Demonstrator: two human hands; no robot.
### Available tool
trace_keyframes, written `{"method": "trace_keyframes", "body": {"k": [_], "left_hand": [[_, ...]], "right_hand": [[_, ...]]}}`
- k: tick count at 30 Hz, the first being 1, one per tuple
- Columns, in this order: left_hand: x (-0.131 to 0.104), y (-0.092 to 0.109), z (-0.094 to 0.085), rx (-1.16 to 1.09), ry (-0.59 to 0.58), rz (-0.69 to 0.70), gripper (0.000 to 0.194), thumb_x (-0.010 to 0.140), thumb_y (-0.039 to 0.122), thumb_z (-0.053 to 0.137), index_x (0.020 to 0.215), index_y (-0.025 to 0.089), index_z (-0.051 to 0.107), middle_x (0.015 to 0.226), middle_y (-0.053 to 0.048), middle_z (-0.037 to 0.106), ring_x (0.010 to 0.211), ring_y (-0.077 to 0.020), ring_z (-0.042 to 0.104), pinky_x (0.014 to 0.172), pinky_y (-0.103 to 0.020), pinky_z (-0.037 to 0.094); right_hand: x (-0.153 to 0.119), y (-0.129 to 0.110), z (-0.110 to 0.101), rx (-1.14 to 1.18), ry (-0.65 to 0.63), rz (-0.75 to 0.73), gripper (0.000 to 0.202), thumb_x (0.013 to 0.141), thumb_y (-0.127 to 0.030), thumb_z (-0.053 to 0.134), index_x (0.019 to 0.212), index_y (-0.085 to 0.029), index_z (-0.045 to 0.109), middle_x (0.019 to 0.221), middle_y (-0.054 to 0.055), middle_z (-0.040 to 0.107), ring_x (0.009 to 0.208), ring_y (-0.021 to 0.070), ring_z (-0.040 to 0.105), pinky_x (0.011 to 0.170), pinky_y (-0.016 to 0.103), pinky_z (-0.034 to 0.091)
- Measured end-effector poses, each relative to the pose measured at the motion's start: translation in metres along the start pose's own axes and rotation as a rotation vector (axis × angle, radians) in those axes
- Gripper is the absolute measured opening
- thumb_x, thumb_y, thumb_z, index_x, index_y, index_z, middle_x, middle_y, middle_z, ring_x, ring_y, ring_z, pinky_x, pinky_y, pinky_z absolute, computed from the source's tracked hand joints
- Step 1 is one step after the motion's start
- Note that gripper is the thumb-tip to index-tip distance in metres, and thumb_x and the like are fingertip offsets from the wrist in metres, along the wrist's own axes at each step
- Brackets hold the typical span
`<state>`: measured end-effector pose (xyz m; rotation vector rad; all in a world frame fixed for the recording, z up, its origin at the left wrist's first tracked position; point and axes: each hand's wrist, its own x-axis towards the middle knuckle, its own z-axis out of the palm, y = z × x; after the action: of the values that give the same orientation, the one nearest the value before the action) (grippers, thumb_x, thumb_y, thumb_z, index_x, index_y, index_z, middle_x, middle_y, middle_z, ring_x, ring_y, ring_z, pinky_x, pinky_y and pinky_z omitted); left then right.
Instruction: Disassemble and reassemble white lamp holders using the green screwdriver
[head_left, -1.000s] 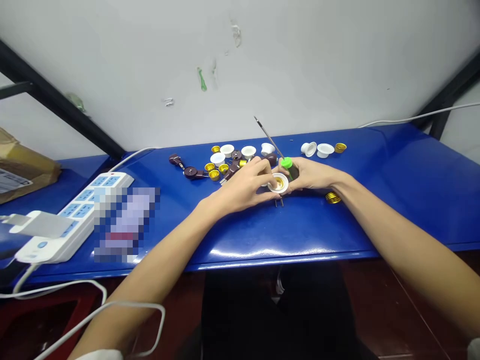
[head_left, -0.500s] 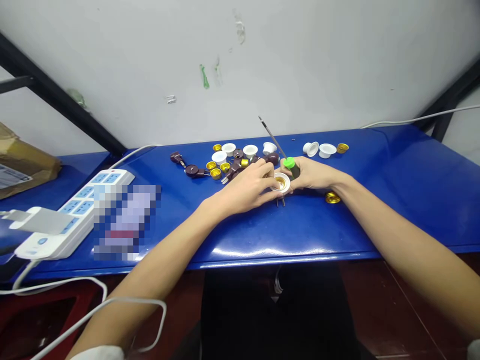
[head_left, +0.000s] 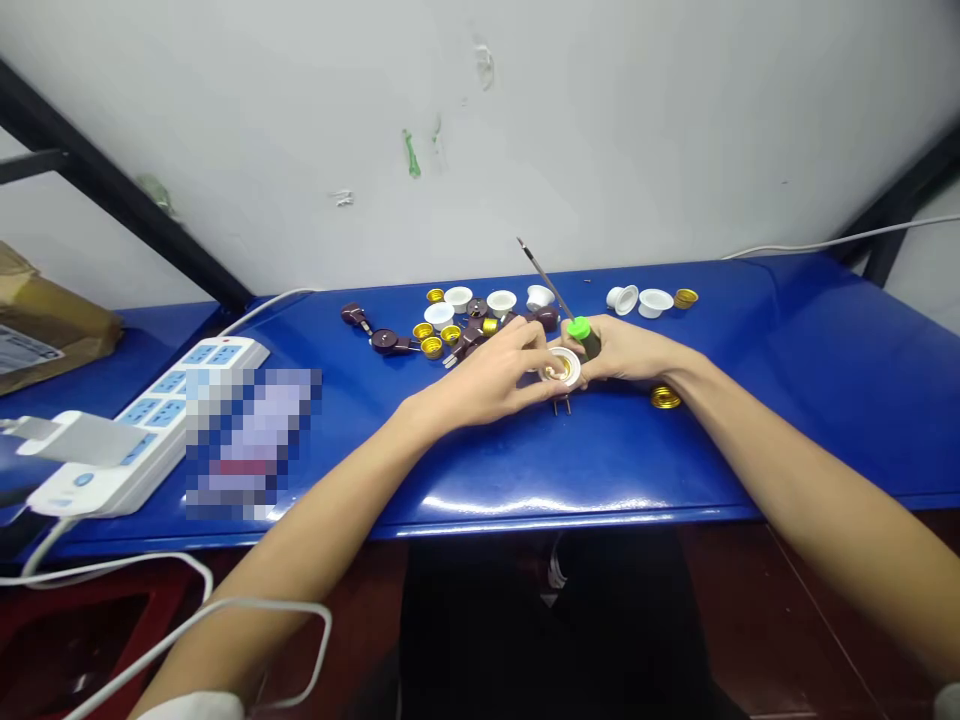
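Observation:
My left hand (head_left: 510, 372) pinches the left side of a white ring-shaped cup (head_left: 574, 372) with a gold-coloured part inside it; a fingertip reaches into its opening. Two metal prongs (head_left: 562, 406) stick out below the cup. My right hand (head_left: 619, 350) is closed around the green-topped handle of a screwdriver (head_left: 578, 328), whose shaft points up and to the left, and its fingertips also touch the right side of the cup. Behind my left hand lie brown plug pieces (head_left: 385, 341), white cups (head_left: 501, 303) and gold sockets (head_left: 431, 347).
More white cups (head_left: 655, 302) and a gold socket (head_left: 685, 298) lie at the back right, another gold socket (head_left: 664, 397) nearer. On the left are a white power strip (head_left: 165, 415), a blurred flat object (head_left: 262, 435), a cardboard package (head_left: 45, 320) and a white cable (head_left: 277, 602).
The fingers of my left hand have shifted slightly at the cup's opening. The screwdriver and my right hand are almost where they were.

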<state>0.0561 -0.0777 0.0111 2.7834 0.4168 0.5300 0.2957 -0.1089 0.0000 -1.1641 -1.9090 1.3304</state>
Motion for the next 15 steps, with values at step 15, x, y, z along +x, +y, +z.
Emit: {"method": "trace_keyframes", "body": {"k": [15], "left_hand": [[0.051,0.013,-0.030,0.213,-0.368,-0.407,0.038,0.093,0.037,0.061,0.124,0.015,0.068,0.091,-0.010,0.074,0.082,-0.0258,0.069,0.066,-0.032,0.043]], "right_hand": [[0.001,-0.002,0.001,0.017,-0.017,-0.020,0.022,0.074,-0.028,0.082,0.084,-0.020,0.063,0.072,-0.005,0.065,0.067,0.0145,0.059,0.068,0.030,0.047]]}}
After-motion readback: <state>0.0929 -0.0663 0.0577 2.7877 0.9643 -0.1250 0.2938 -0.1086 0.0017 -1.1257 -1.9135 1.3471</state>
